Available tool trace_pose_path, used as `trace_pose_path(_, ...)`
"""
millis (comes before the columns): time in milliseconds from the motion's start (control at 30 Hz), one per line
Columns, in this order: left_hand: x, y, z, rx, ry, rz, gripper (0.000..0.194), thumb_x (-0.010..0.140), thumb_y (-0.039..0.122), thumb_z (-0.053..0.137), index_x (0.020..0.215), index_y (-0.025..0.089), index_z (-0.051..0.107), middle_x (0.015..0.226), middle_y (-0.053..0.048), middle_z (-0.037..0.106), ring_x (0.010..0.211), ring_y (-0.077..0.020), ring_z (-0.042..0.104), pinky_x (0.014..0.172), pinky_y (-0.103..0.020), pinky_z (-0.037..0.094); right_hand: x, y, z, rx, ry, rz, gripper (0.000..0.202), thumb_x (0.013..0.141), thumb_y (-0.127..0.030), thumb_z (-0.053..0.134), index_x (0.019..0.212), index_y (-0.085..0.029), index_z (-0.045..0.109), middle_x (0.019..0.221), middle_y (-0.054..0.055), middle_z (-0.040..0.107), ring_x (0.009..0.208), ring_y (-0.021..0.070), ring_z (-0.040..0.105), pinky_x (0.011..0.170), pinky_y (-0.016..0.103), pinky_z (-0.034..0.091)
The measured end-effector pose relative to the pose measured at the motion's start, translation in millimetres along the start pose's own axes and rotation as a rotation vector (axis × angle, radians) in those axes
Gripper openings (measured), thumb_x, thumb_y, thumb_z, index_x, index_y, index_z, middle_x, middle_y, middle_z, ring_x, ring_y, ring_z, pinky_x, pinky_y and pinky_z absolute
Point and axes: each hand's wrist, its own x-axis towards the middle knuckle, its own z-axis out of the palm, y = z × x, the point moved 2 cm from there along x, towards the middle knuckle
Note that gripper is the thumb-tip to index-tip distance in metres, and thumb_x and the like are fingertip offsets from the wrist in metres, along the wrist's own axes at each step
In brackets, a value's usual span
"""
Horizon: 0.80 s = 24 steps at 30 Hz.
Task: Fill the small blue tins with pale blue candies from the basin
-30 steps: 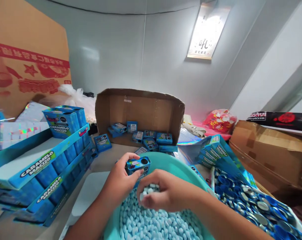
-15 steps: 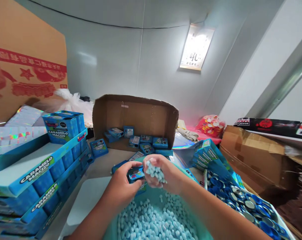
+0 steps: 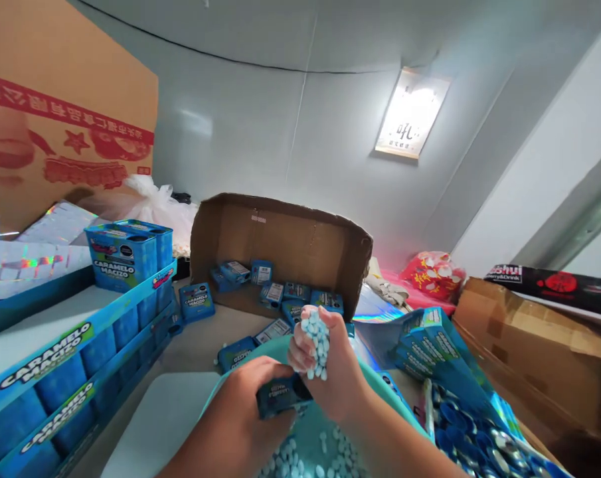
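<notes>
My left hand (image 3: 250,405) is wrapped round a small blue candy tin (image 3: 280,396) labelled Caramelo Macizo, over a teal basin (image 3: 380,388). Just to its right, my right hand (image 3: 337,362) is closed around a heap of pale blue candies (image 3: 317,342), which bulge from the fist above the tin. More loose candies (image 3: 285,461) lie in the bottom of the basin. The tin's opening is hidden by my right hand.
Blue display trays (image 3: 81,345) with tins are stacked at left. A tipped cardboard box (image 3: 280,232) holding several blue tins stands behind the basin. Round blue-and-silver lids (image 3: 469,431) fill a container at right. A white lid-like panel (image 3: 165,418) lies left of the basin.
My view has shifted, with the scene moving right. The left hand and tin have come lower, and the tin has tilted. My right hand has turned more upright with its candies.
</notes>
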Motion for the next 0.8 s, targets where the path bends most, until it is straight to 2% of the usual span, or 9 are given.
trace_pose_path(267, -3, 2, -1.2, 0.003, 0.071, 0.022, 0.034, 0.067, 0.009, 0.061, 0.092, 0.027, 0.076, 0.098, -0.002, 0.075, 0.094, -0.0244, 0.069, 0.083, -0.032, 0.052, -2, -5, -4, 0.010, 0.021, 0.021, 0.022, 0.084, -0.044, 0.061, 0.080, -0.022, 0.058, 0.048, -0.008, 0.040, 0.041, 0.0076, 0.032, 0.043, 0.018, 0.032)
trace_pose_path(433, -6, 1, -2.6, 0.040, 0.102, 0.061, 0.020, 0.072, 0.015, 0.066, 0.087, 0.027, 0.073, 0.102, -0.002, 0.075, 0.095, -0.0238, 0.069, 0.087, -0.033, 0.053, -2, -10, -6, -0.016, 0.046, 0.015, 0.021, 0.086, -0.042, 0.057, 0.080, -0.022, 0.060, 0.047, -0.007, 0.042, 0.041, 0.0078, 0.034, 0.043, 0.018, 0.033)
trace_pose_path(800, -4, 2, -2.7, 0.095, 0.122, 0.116, 0.011, 0.075, 0.019, 0.071, 0.083, 0.027, 0.072, 0.100, 0.000, 0.076, 0.095, -0.0220, 0.070, 0.084, -0.029, 0.053, 0, -9, -11, -0.026, 0.069, 0.028, 0.021, 0.088, -0.039, 0.052, 0.079, -0.022, 0.060, 0.048, -0.007, 0.042, 0.041, 0.0078, 0.035, 0.043, 0.019, 0.031)
